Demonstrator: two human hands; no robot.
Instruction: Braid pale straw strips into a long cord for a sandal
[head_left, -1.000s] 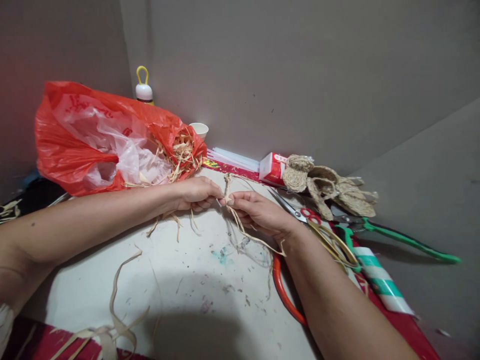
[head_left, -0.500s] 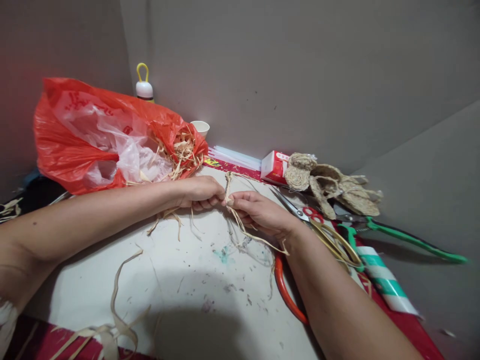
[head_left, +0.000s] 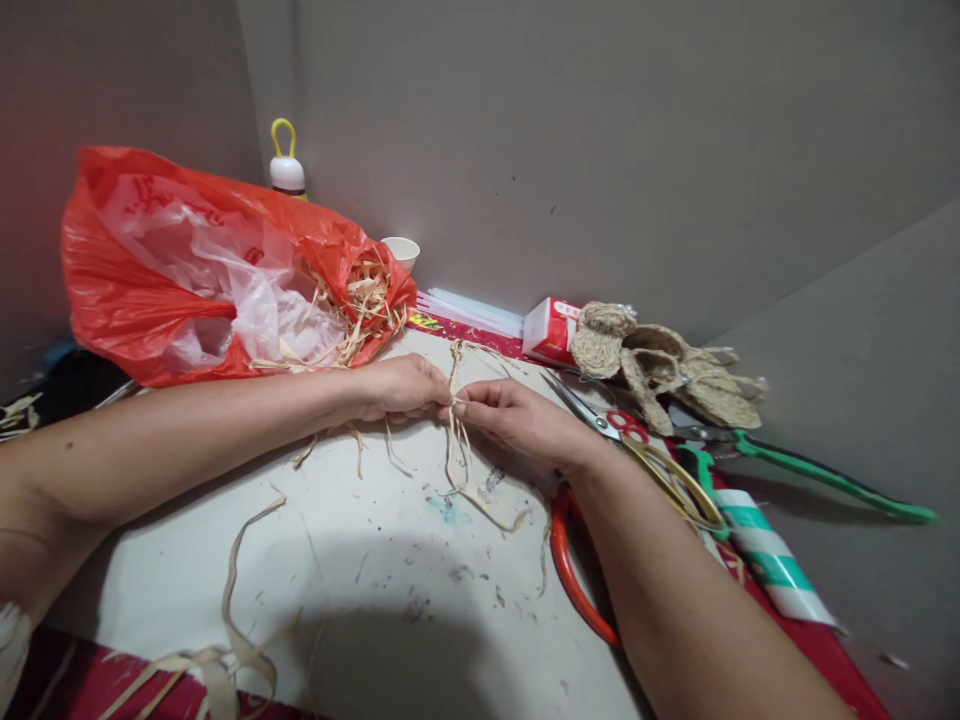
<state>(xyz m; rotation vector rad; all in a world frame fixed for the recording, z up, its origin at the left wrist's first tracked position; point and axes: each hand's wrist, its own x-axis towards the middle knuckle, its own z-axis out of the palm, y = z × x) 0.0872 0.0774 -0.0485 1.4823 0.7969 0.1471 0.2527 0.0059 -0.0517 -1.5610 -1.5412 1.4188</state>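
A thin braid of pale straw strands [head_left: 454, 368] runs up from between my two hands toward the back of the table. My left hand [head_left: 409, 387] has its fingers closed on the braid from the left. From the right, my right hand [head_left: 517, 418] pinches it at the same spot with thumb and forefinger. Loose straw ends [head_left: 459, 462] hang below the pinch and trail over the white tabletop [head_left: 375, 540], one curling to the right. The fingertips meet closely and partly hide the strands between them.
An orange-red plastic bag [head_left: 142, 290] of straw lies at back left, by a bottle [head_left: 287, 175] and a cup [head_left: 403, 250]. On the right are gold-handled scissors [head_left: 675, 480], green-handled pruners [head_left: 825, 470], woven straw pieces [head_left: 652, 350] and a red handle [head_left: 574, 570]. Loose straw strips [head_left: 232, 620] lie front left.
The loose straw ends have swung from my right wrist down onto the tabletop, below the hands. Both hands stay at the same spot, the right fingers shifting slightly.
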